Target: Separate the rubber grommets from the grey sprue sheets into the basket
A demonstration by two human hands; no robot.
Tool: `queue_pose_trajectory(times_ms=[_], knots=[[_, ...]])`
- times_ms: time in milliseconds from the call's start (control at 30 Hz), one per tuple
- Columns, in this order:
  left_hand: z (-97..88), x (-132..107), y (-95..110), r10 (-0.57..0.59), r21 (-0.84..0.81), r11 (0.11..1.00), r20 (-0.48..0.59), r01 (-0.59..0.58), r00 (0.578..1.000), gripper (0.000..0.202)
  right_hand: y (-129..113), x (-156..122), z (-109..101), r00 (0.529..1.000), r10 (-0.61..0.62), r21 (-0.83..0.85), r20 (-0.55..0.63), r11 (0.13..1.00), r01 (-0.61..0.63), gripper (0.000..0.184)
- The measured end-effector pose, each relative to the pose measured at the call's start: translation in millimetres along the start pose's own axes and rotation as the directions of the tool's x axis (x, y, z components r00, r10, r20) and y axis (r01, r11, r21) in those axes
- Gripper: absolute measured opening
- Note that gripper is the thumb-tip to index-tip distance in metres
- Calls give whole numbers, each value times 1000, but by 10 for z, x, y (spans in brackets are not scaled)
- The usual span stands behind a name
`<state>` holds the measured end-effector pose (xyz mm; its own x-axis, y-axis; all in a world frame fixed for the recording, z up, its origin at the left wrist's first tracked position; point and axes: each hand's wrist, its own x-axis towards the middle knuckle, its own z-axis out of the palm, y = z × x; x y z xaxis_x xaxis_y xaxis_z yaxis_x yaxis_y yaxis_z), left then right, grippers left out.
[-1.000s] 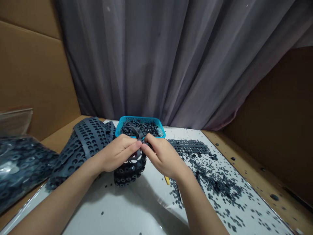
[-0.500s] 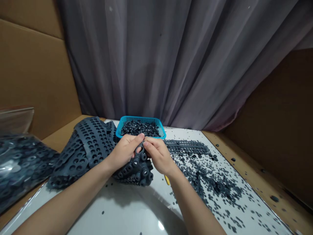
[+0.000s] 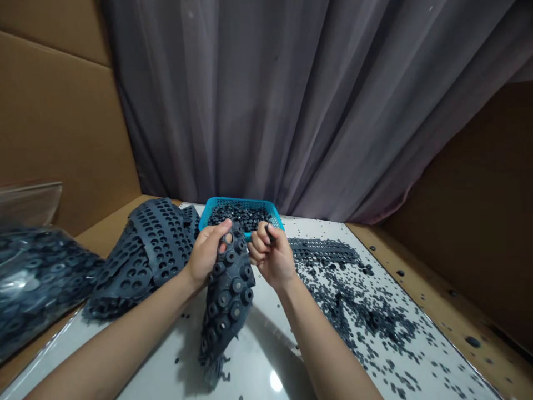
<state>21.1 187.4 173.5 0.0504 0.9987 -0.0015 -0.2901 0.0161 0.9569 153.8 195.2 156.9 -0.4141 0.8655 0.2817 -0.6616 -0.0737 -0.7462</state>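
Observation:
A dark grey rubber sheet studded with round, ring-topped knobs (image 3: 231,297) hangs from my left hand (image 3: 207,249), whose thumb and fingers are closed on its upper edge. Close to the sheet's right side, my right hand (image 3: 272,255) is closed with a small black rubber piece (image 3: 270,232) pinched between thumb and curled fingers. Behind both hands stands a blue plastic basket (image 3: 210,204) filled with small black rubber pieces (image 3: 241,215); my fingers cover part of its front.
Stacked perforated rubber sheets (image 3: 158,236) lie at left, beside a clear bag (image 3: 45,278) of dark ringed parts. On the white tabletop (image 3: 250,366), a flat perforated strip (image 3: 327,250) and many small black bits (image 3: 375,319) spread to the right. Cardboard walls (image 3: 54,105) flank a grey curtain (image 3: 250,111).
My right hand has moved away from the left, now with a small black piece in its fingers. The knobbed sheet has swung to hang lengthwise toward me, its knobs facing up.

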Motion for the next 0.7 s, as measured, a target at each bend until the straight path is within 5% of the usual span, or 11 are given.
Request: queue_pose_trajectory(times_ms=[100, 200, 433, 567, 700], knots=[[-34, 11, 42, -11, -81, 997, 27, 13, 1000, 44, -64, 64, -159, 989, -54, -375, -140, 927, -2, 30], [-69, 18, 112, 10, -113, 994, 27, -7, 1000, 42, -125, 257, -471, 939, -171, -743, -298, 659, -116, 28], [-120, 40, 156, 45, -105, 993, -54, -51, 997, 42, -171, 854, -1090, 926, -174, -906, -336, 329, -267, 23], [-144, 87, 81, 173, 57, 983, 25, -174, 985, 41, -305, 835, -915, 938, -227, -952, -263, 219, -214, 13], [-167, 77, 54, 300, 214, 917, 186, -336, 936, 44, -453, 455, -325, 976, -203, -973, -74, 227, -27, 25]])
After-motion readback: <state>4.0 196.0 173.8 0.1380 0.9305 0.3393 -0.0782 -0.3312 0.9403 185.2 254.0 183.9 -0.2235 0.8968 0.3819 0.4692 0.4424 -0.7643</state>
